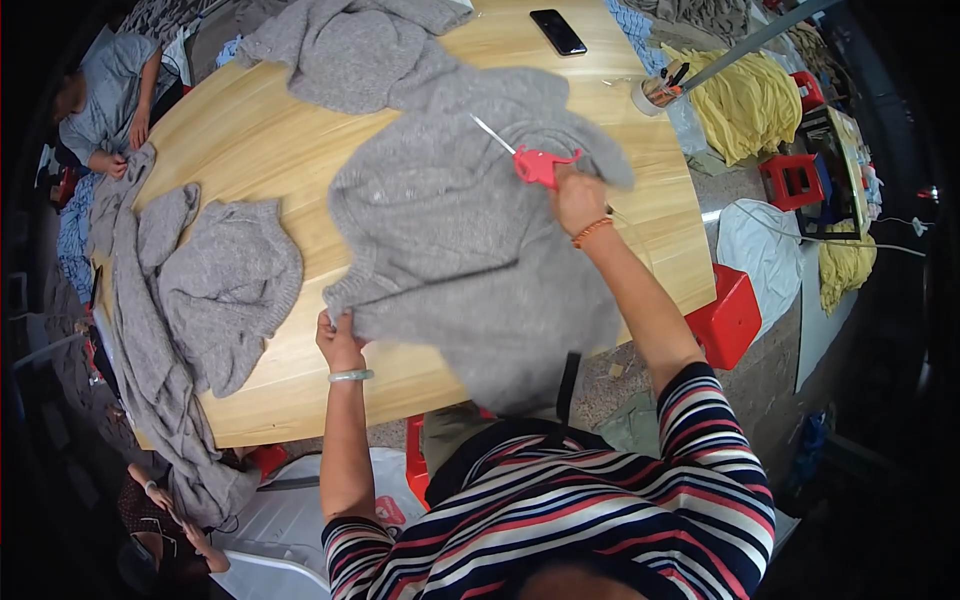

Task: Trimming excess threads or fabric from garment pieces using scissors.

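A grey knitted sweater [440, 210] lies spread and rumpled across the table in front of me, its lower part hanging over the near edge toward my lap. My left hand [340, 343] pinches a ribbed edge of it at the left. Above the sweater's right side, my right hand [579, 200] is wrapped round the handle of a red air blow gun [537, 165]. Its long thin metal nozzle points up and left over the knit. A thin hose seems to trail from below this hand, partly hidden by my wrist.
More grey knits lie at the far side [350, 55] and left [230, 285] of the wooden table [270, 160]. A black phone [558, 32] and a cup of tools [656, 96] sit farther off. Red stools [725, 315] stand right; co-workers sit far left [110, 95] and lower left [160, 525].
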Action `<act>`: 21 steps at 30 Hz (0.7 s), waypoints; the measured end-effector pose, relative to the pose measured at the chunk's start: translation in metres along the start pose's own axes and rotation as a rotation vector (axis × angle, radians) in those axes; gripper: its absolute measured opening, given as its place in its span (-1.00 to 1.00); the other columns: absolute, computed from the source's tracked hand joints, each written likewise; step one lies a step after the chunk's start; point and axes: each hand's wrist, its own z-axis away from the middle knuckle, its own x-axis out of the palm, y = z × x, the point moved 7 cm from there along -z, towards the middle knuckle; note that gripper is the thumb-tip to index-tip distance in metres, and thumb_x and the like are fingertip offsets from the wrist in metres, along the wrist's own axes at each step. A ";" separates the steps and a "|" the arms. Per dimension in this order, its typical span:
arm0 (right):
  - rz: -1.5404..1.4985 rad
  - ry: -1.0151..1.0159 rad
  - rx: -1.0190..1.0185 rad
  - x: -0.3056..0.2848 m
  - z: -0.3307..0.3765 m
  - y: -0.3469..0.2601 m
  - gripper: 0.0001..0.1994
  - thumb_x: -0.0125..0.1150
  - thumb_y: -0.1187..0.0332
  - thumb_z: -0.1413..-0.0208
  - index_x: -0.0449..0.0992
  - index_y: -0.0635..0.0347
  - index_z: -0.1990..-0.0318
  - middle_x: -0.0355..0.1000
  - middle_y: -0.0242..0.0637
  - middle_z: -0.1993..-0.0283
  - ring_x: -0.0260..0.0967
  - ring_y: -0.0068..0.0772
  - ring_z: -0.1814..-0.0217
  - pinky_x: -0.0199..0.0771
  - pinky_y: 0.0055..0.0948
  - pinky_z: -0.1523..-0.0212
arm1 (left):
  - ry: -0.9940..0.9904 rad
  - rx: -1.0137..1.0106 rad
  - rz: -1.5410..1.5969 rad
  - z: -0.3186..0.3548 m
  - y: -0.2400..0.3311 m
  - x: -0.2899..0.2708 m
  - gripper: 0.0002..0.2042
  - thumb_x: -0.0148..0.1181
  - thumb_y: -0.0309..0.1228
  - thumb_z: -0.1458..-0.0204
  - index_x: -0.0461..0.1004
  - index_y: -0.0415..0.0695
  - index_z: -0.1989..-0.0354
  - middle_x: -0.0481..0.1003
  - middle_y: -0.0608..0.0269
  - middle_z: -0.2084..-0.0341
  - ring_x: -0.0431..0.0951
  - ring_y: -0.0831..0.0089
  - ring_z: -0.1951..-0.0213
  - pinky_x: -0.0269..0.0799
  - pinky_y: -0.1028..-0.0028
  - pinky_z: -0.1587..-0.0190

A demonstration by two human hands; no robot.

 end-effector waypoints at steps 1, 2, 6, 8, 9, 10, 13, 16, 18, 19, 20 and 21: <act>-0.051 -0.050 0.023 -0.014 0.005 -0.006 -0.82 0.10 0.29 -0.10 0.51 0.19 0.27 0.53 -0.03 0.36 0.51 0.05 0.35 0.51 -0.06 0.32 | 0.017 -0.060 0.117 0.003 0.004 0.001 -0.92 0.19 -0.49 -0.12 0.43 -0.09 0.25 0.55 0.29 0.35 0.57 0.55 0.47 0.56 0.50 0.60; -0.104 -0.098 0.045 -0.021 0.013 -0.013 -0.77 0.19 0.25 -0.07 0.52 0.19 0.21 0.53 -0.04 0.35 0.50 0.07 0.36 0.51 -0.07 0.35 | 0.032 -0.059 0.114 0.002 0.005 -0.006 -0.92 0.19 -0.49 -0.12 0.43 -0.09 0.25 0.55 0.29 0.35 0.57 0.55 0.47 0.56 0.50 0.60; -0.337 -0.287 -0.082 -0.033 0.122 -0.072 -0.56 0.36 0.09 0.02 0.53 0.14 0.04 0.54 -0.06 0.24 0.53 0.00 0.33 0.53 -0.13 0.36 | 0.060 -0.175 0.192 -0.004 -0.010 -0.017 -0.90 0.18 -0.44 -0.14 0.44 -0.09 0.21 0.57 0.23 0.30 0.63 0.41 0.41 0.68 0.36 0.54; -0.342 -0.369 -0.209 -0.019 0.181 -0.098 -0.54 0.34 0.05 0.04 0.50 0.17 0.08 0.51 -0.12 0.23 0.52 -0.03 0.35 0.53 -0.15 0.35 | 0.106 -0.222 0.195 -0.008 -0.013 -0.015 -0.89 0.18 -0.43 -0.14 0.45 -0.10 0.19 0.57 0.22 0.29 0.63 0.40 0.41 0.68 0.38 0.55; -0.293 -0.404 -0.207 -0.017 0.200 -0.108 -0.58 0.32 0.06 0.04 0.49 0.18 0.15 0.49 -0.17 0.25 0.50 -0.05 0.41 0.53 -0.15 0.36 | 0.079 -0.237 0.244 -0.011 -0.014 -0.013 -0.86 0.19 -0.41 -0.14 0.46 -0.11 0.15 0.57 0.20 0.26 0.63 0.37 0.34 0.67 0.35 0.52; -0.283 -0.394 -0.193 -0.012 0.213 -0.107 -0.58 0.32 0.06 0.04 0.49 0.18 0.15 0.49 -0.17 0.25 0.50 -0.05 0.41 0.53 -0.15 0.36 | 0.039 -0.254 0.294 -0.015 -0.014 -0.007 -0.82 0.19 -0.40 -0.13 0.47 -0.11 0.12 0.57 0.17 0.23 0.63 0.33 0.28 0.67 0.32 0.49; -0.286 -0.475 0.030 0.032 0.237 -0.076 -0.66 0.26 0.10 -0.03 0.47 0.19 0.22 0.50 -0.09 0.30 0.49 0.03 0.37 0.50 -0.05 0.35 | -0.037 -0.231 0.352 -0.029 -0.004 0.013 -0.65 0.22 -0.38 -0.09 0.46 -0.24 -0.04 0.52 0.04 0.04 0.53 0.17 -0.02 0.56 0.15 0.05; -0.528 -0.634 0.050 0.061 0.225 -0.050 -0.73 0.24 0.16 -0.08 0.46 0.20 0.31 0.47 0.01 0.40 0.46 0.08 0.36 0.42 -0.01 0.35 | -0.111 -0.174 0.313 -0.044 0.024 0.027 -0.62 0.14 -0.36 -0.14 0.43 -0.30 -0.10 0.50 -0.01 -0.03 0.52 0.15 -0.06 0.51 0.14 -0.06; -0.813 -0.592 -0.022 0.031 0.195 -0.044 -0.72 0.21 0.17 -0.12 0.43 0.23 0.38 0.43 0.05 0.46 0.44 0.11 0.38 0.38 -0.05 0.37 | -0.091 -0.090 0.232 -0.061 0.039 0.035 -0.67 0.14 -0.32 -0.17 0.47 -0.23 -0.05 0.52 0.06 0.02 0.54 0.19 -0.01 0.56 0.23 0.06; -0.775 -0.534 0.002 0.012 0.182 -0.027 -0.72 0.21 0.17 -0.12 0.43 0.23 0.38 0.43 0.05 0.46 0.44 0.11 0.38 0.38 -0.05 0.37 | -0.078 -0.071 0.209 -0.070 0.041 0.047 -0.67 0.15 -0.31 -0.17 0.46 -0.21 -0.04 0.51 0.09 0.03 0.54 0.21 0.01 0.57 0.24 0.09; -0.837 -0.630 0.058 0.000 0.176 -0.015 -0.69 0.22 0.15 -0.11 0.44 0.25 0.39 0.44 0.07 0.43 0.43 0.12 0.36 0.39 -0.08 0.34 | -0.048 -0.052 0.184 -0.077 0.044 0.057 -0.68 0.17 -0.31 -0.17 0.45 -0.20 -0.04 0.51 0.12 0.04 0.54 0.24 0.03 0.57 0.26 0.13; -0.904 -0.728 0.112 -0.008 0.174 -0.003 -0.66 0.23 0.12 -0.10 0.44 0.27 0.41 0.45 0.09 0.40 0.43 0.13 0.34 0.40 -0.11 0.31 | -0.096 -0.040 0.199 -0.089 0.040 0.080 -0.68 0.17 -0.31 -0.17 0.45 -0.20 -0.04 0.51 0.12 0.04 0.54 0.24 0.03 0.57 0.26 0.13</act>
